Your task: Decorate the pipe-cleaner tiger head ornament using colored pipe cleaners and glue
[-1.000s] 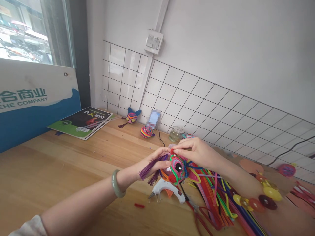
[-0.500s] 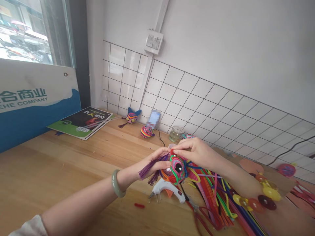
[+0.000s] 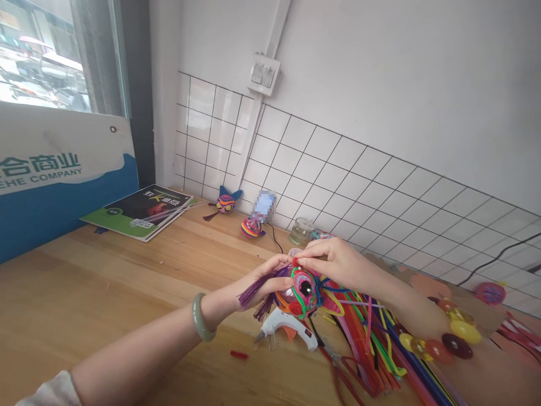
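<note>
Left hand is clamped on the toy, at 5 o'clock from the view's centre. Right hand touches the red piece, at the toy's 11 o'clock, with its thumb; whether its fingers close there cannot be told. Judged risks: uneven thumb pressure could shift the piece; lowering could snag the tassel on the glue gun at 7 o'clock.

Head cam, worn by the person, looked fwd & down over table; fingers fairly near, a bit below ctr, wall farther back, window upper L.
</note>
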A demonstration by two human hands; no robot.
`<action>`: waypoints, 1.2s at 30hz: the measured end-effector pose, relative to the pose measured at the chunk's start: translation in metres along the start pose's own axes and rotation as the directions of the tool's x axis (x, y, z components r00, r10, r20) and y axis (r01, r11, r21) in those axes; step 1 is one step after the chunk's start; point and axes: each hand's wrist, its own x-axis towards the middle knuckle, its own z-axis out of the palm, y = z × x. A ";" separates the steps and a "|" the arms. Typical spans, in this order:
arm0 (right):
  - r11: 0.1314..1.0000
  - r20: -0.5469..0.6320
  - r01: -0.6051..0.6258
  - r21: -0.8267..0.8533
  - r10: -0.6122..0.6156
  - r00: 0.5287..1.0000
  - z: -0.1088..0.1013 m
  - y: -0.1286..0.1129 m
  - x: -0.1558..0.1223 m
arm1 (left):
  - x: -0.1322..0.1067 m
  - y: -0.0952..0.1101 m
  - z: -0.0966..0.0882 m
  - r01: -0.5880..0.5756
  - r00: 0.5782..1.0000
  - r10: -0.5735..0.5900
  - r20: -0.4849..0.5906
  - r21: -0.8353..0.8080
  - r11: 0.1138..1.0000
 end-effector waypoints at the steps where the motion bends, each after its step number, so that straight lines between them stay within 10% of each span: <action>1: 1.000 0.004 0.004 -0.001 -0.004 1.000 -0.001 -0.001 0.000 | 0.000 -0.001 -0.001 0.002 1.000 -0.002 -0.001 -0.010 1.000; 36: 0.998 0.056 -0.034 0.045 0.031 0.998 -0.004 0.002 0.004 | 0.000 0.000 0.002 0.027 1.000 -0.028 0.009 0.022 0.999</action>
